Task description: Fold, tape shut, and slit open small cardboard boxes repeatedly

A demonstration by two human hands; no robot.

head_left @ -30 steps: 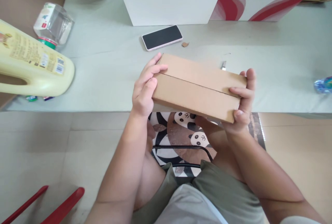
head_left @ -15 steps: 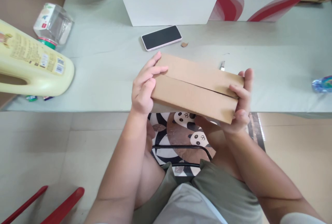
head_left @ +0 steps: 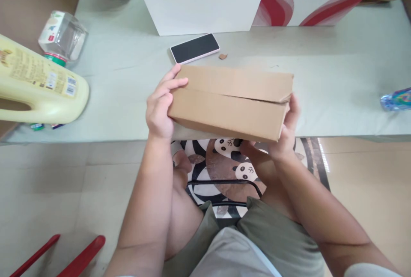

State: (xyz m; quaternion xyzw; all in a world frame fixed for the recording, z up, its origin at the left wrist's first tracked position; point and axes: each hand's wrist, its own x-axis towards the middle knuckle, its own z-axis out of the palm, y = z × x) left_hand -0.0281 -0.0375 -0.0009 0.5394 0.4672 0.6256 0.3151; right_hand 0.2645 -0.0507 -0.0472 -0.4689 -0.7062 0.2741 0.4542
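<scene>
Cardboard box: I saw the box point(head_left: 221, 112) held up on the person's side of the phone point(head_left: 195, 49), over the table's point(head_left: 112, 97) near edge; its two top flaps met along a lengthwise seam, slightly gaping toward the right end.
Left hand: the left hand point(head_left: 160, 108) was half open, gripping the box's left end, fingers and thumb reaching over the top edge.
Right hand: the right hand point(head_left: 285, 129) was curled around the opposite end, with hold of the box low at the near corner; some fingers I could not see.
Brown scrap: a small scrap point(head_left: 222, 56) lay just beside the phone's right end.
Cartons: a white carton point(head_left: 199, 3) stood right behind the phone; a red-and-white carton point(head_left: 321, 7) stood behind it and rightward.
Yellow jug: the jug point(head_left: 75, 103) was well left of the phone, nearer the person.
Clear jar: the green-lidded jar point(head_left: 70, 37) was also left of the phone.
Blue bottle: the bottle point(head_left: 396, 99) lay far to the phone's right.
</scene>
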